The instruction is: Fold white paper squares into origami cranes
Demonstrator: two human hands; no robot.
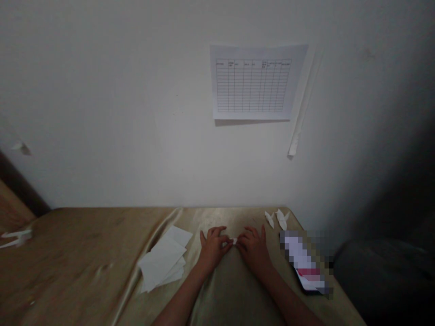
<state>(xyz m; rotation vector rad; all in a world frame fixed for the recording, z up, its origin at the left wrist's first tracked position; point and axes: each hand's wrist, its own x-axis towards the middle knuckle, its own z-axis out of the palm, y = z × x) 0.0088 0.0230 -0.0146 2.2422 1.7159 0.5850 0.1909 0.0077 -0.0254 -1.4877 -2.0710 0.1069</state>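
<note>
A small white piece of paper [234, 241] is pinched between my two hands above the gold cloth, near the middle of the table. My left hand [214, 244] grips its left end between thumb and index finger, the other fingers raised. On the right end, the fingertips of my right hand [253, 244] are closed, with one finger sticking up. Several white paper sheets [166, 260] lie in a loose, fanned pile left of my left hand. Two small folded white paper shapes [282, 219] rest at the table's back right corner.
A phone [306, 265], partly pixelated, lies on the right edge of the cloth-covered table [81, 253]. Behind, a printed table sheet [253, 83] hangs on the wall. A white object [18, 237] is at the far left. Something dark stands at the right.
</note>
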